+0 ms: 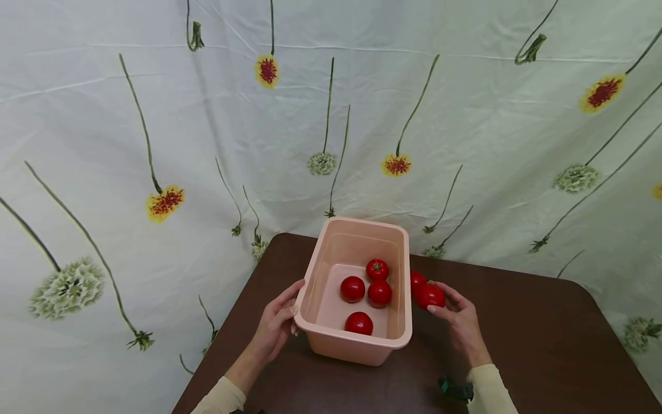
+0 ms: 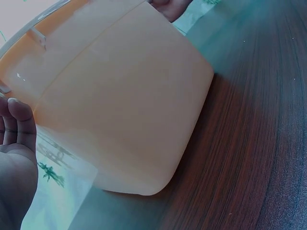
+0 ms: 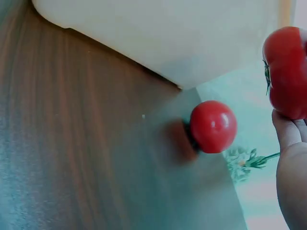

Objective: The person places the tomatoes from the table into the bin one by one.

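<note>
A pink plastic tub [image 1: 357, 344] stands on the table with several red tomatoes inside, one of them a tomato [image 1: 353, 288] near the middle. My left hand [image 1: 276, 322] grips the tub's left rim, thumb on top and fingers underneath; the left wrist view shows its curled fingers [image 2: 19, 115] at the tub's edge. Just right of the tub, my right hand [image 1: 460, 322] holds a tomato [image 3: 288, 72] between thumb and fingers, raised off the table. Behind it a second tomato [image 3: 213, 127] rests on the table beside the tub, partly hidden in the head view.
The dark brown wooden table [image 1: 527, 333] has rounded far corners. A pale cloth [image 1: 310, 115] printed with flowers hangs close behind and to the left of it. On the right wrist is a dark strap [image 1: 456, 390].
</note>
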The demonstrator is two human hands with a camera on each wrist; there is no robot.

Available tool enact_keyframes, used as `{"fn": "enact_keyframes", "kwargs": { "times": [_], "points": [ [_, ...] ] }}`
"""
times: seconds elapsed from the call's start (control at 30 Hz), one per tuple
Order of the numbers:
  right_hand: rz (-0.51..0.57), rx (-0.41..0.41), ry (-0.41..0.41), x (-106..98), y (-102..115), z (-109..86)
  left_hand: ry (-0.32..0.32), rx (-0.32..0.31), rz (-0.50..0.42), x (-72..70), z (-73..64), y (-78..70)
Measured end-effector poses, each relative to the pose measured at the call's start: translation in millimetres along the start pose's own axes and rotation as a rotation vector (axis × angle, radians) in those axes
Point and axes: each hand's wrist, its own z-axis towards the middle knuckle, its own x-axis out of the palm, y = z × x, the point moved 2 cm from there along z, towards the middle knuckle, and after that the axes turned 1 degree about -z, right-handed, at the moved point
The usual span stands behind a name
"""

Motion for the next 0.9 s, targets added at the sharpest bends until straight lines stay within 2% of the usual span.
{"fn": "enact_keyframes", "kwargs": {
  "times": [0.23,0.5,0.77,0.9],
  "points": [
    [0.078,-0.093,0.046,3.6,17.7,0.4,-0.009,0.007,-0.002,-0.3,-0.4,0.0],
    [0.113,-0.188,0.120,11.5,38.9,1.8,-0.009,0.007,-0.003,0.0,-0.3,0.5],
    [0.084,-0.268,0.242,34.8,55.2,1.0,-0.010,0.000,-0.008,-0.3,-0.9,0.3],
    [0.083,-0.276,0.279,48.0,58.0,2.1,-0.013,0.000,-0.004,0.2,-1.4,0.5]
  ]
}}
